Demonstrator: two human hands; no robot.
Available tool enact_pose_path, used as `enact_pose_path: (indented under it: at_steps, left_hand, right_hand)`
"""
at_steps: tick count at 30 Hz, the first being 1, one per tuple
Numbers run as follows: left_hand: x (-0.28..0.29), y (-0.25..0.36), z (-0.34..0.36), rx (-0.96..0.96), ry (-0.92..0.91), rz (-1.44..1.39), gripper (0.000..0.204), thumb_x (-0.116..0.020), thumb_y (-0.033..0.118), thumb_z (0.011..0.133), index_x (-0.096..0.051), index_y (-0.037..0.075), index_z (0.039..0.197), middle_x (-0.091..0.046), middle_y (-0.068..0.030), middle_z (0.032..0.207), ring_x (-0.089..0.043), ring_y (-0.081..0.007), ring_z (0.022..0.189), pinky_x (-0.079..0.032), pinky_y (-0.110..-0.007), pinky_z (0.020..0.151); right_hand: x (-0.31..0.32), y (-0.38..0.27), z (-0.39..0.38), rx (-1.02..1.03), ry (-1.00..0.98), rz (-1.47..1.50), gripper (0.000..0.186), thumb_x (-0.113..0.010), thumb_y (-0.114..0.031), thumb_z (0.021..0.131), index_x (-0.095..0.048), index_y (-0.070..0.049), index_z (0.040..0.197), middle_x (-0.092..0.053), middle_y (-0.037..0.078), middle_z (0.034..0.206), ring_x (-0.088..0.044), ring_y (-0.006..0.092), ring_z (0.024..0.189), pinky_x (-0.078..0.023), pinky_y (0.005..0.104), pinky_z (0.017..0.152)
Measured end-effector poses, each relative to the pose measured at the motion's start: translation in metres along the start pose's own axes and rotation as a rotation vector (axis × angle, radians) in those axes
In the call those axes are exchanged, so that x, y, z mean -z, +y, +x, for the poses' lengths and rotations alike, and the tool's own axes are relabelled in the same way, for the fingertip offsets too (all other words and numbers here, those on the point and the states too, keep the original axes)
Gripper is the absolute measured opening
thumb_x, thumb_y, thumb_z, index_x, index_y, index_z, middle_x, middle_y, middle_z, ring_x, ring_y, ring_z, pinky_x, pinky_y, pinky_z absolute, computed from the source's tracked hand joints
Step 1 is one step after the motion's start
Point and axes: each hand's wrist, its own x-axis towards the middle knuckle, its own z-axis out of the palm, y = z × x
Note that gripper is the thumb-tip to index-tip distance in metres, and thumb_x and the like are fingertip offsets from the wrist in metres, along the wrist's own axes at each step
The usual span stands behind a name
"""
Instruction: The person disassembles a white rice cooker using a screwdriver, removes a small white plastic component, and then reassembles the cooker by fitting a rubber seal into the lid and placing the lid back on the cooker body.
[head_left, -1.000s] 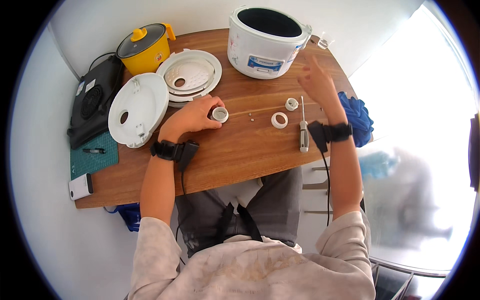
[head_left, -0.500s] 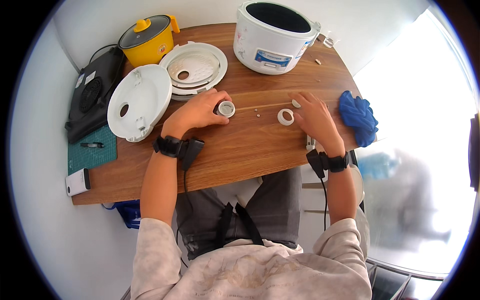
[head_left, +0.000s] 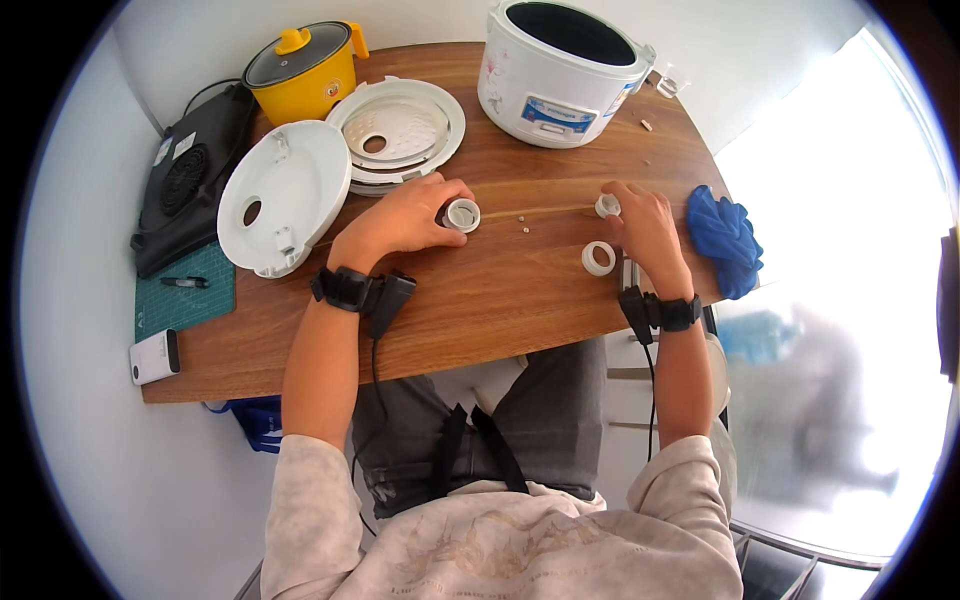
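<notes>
So, the left hand (head_left: pixel 415 215) has a round white cap (head_left: pixel 462 215) pinched between thumb and fingers, its open side facing up. Over on the other side, the right hand (head_left: pixel 648 230) has thumb and fingertips closed around a small white round part (head_left: pixel 607 205); can't tell if that one's lifted off the wood or sitting on it. A white ring (head_left: pixel 588 266) lies flat just below the right fingers, and a screwdriver (head_left: pixel 629 274) is partly tucked from view by the right wrist. Between the two hands there's a pair of tiny pale bits (head_left: pixel 523 225) loose on the wooden table (head_left: pixel 480 310), too small to make out. Further back stands a white rice cooker body (head_left: pixel 552 100), open at the top with a dark inside. To the left, a white disc with a hole (head_left: pixel 300 205) leans against a round white lid piece (head_left: pixel 440 125), with a yellow pot (head_left: pixel 310 90) behind them. Far left: black appliance (head_left: pixel 205 165), green mat (head_left: pixel 180 312), black pen (head_left: pixel 185 282). Crumpled blue cloth (head_left: pixel 724 240) at the right edge.
</notes>
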Motion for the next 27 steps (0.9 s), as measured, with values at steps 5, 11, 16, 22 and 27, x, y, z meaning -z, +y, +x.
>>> enact_pose_path:
  at_steps: [5,11,16,22,27]
  left_hand:
    - [0.002,0.001,0.001,-0.002,-0.015,0.016,0.045,-0.08,0.015,0.081,-0.063,0.01,0.122,-0.061,-0.008,0.112,-0.06,-0.0253,0.105,-0.048,-0.035,0.094]
    - [0.011,0.004,-0.007,0.037,0.075,-0.222,0.042,-0.078,0.005,0.082,-0.057,0.007,0.119,-0.064,-0.0045,0.111,-0.063,-0.0161,0.1,-0.053,-0.032,0.09]
    - [0.011,0.006,-0.02,0.073,0.114,-0.31,0.044,-0.078,0.005,0.083,-0.055,0.007,0.12,-0.064,-0.0042,0.111,-0.063,-0.0155,0.1,-0.054,-0.031,0.089]
    - [0.015,0.019,-0.026,0.068,0.266,-0.28,0.048,-0.079,0.009,0.084,-0.053,0.007,0.124,-0.066,-0.0061,0.113,-0.066,-0.0174,0.105,-0.054,-0.033,0.091]
    - [0.012,0.018,-0.025,0.046,0.429,-0.358,0.05,-0.081,0.013,0.084,-0.052,0.005,0.124,-0.067,-0.0083,0.116,-0.068,-0.0198,0.109,-0.054,-0.032,0.093]
  right_hand:
    - [0.014,-0.053,0.01,-0.079,0.024,0.263,0.032,-0.073,-0.015,0.082,-0.064,-0.003,0.111,-0.069,0.017,0.106,-0.066,0.0386,0.099,-0.054,0.0474,0.083]
    - [-0.008,-0.101,0.011,0.028,-0.122,0.383,0.033,-0.074,-0.017,0.082,-0.062,-0.003,0.111,-0.065,0.017,0.107,-0.065,0.0392,0.098,-0.054,0.0463,0.082]
    - [-0.015,-0.108,0.024,0.038,-0.013,0.548,0.032,-0.071,-0.013,0.083,-0.06,-0.003,0.111,-0.064,0.017,0.106,-0.065,0.0399,0.097,-0.054,0.0463,0.081]
    - [-0.006,-0.117,0.059,0.126,-0.009,0.883,0.034,-0.072,-0.009,0.083,-0.064,-0.001,0.115,-0.065,0.015,0.096,-0.065,0.0318,0.081,-0.054,0.0365,0.075]
    - [-0.013,-0.125,0.072,0.219,-0.008,0.902,0.04,-0.08,-0.016,0.082,-0.07,-0.002,0.118,-0.065,0.012,0.093,-0.064,0.0204,0.076,-0.054,0.0332,0.074]
